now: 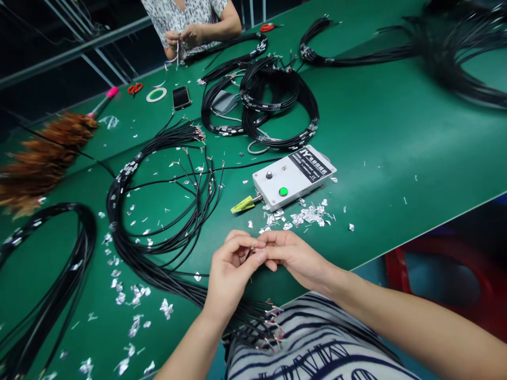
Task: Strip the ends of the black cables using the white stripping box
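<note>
My left hand [233, 269] pinches the end of a black cable between thumb and fingers. Fine coloured wires [256, 247] stick out of that end, and my right hand [287, 256] has its fingertips closed on them. Both hands meet just above the table's near edge. Left of them lies a large looped bundle of black cables [119, 211], its near ends with bare coloured wires [273, 322] reaching my lap. Beyond my hands sits a white box [295, 177] with a green button, a knob and a yellow-green clip [243, 205] at its front.
Foil scraps [312, 215] litter the green table [380, 153]. Coiled black cables [277, 105] lie at the back, another bundle [79, 227] at left. A brush [51, 153], tape roll [156, 94], phone [181, 98] and scissors [135, 88] lie far left. Another person's hands [186, 37] work opposite.
</note>
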The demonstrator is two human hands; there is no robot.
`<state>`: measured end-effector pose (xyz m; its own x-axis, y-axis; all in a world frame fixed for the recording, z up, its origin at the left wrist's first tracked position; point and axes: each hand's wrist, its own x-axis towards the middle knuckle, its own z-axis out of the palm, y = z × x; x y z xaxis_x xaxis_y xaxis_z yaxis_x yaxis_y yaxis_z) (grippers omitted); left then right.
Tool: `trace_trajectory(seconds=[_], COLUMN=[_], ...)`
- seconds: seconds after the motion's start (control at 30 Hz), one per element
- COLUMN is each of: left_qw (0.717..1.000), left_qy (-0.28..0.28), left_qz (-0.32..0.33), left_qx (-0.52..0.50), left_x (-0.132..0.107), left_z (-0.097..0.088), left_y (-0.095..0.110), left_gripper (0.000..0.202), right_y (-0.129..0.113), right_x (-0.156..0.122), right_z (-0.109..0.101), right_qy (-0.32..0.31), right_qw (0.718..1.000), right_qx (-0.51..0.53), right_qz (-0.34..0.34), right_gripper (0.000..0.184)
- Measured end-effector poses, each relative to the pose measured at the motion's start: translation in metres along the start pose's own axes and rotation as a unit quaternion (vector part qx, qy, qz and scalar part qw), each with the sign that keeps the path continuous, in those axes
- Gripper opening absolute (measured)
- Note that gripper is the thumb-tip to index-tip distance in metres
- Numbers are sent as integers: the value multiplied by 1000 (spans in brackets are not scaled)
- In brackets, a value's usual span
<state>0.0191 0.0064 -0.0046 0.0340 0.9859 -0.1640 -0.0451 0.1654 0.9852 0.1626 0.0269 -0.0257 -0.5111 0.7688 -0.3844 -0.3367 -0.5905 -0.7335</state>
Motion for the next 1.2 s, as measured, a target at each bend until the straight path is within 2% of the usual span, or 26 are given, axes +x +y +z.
trace_trajectory(seconds=[0.13, 0.23, 0.3, 0.33, 0.4, 0.47, 0.5, 0.67, 0.7, 0.83, 0.9, 1.0, 1.1, 1.2], left_qw=[998, 998, 996, 992, 986, 985, 987, 996, 996, 997, 998, 994, 982, 986], left_qy=[25, 53, 81, 94, 109, 112, 110, 92, 90, 68, 57, 70, 121, 138], left_qz=[-34, -3, 35, 54, 76, 72, 62, 4, -2, -16, -10, 45, 97, 66], left_qx=[-57, -30, 25, 58, 105, 110, 96, -10, -21, -23, -2, 71, 110, 60], left_x=[0, -3, -7, -8, -11, -11, -10, 0, 1, 2, 1, 0, 6, 19], left_z=[1, 4, 7, 8, 8, 7, 6, -2, -3, -6, -7, -11, -18, -26], left_y=[-4, -7, -9, -9, -10, -11, -12, -19, -20, -20, -18, -17, -16, -15], left_gripper=[14, 14, 11, 9, 6, 7, 9, 20, 21, 23, 20, 13, 10, 15], right_y=[0, -1, -3, -4, -5, -6, -6, -7, -8, -18, -22, -27, -34, -43], right_x=[3, 4, 3, 2, 0, 0, 1, 4, 4, 6, 9, 16, 23, 34], right_z=[-2, -3, -4, -4, -4, -6, -8, -19, -21, -18, -16, -15, -18, -20], right_qy=[0, -2, 17, 31, 51, 54, 52, 51, 53, 32, -2, -35, 3, 57], right_qw=[997, 991, 974, 956, 902, 846, 828, 779, 757, 653, 617, 569, 521, 465], right_qx=[-63, -113, -190, -243, -355, -438, -461, -541, -568, -662, -685, -709, -737, -772], right_qz=[-50, -78, -123, -159, -241, -301, -316, -314, -317, -367, -388, -414, -431, -430], right_gripper=[17, 21, 19, 17, 15, 15, 15, 8, 3, 15, 12, 19, 22, 13])
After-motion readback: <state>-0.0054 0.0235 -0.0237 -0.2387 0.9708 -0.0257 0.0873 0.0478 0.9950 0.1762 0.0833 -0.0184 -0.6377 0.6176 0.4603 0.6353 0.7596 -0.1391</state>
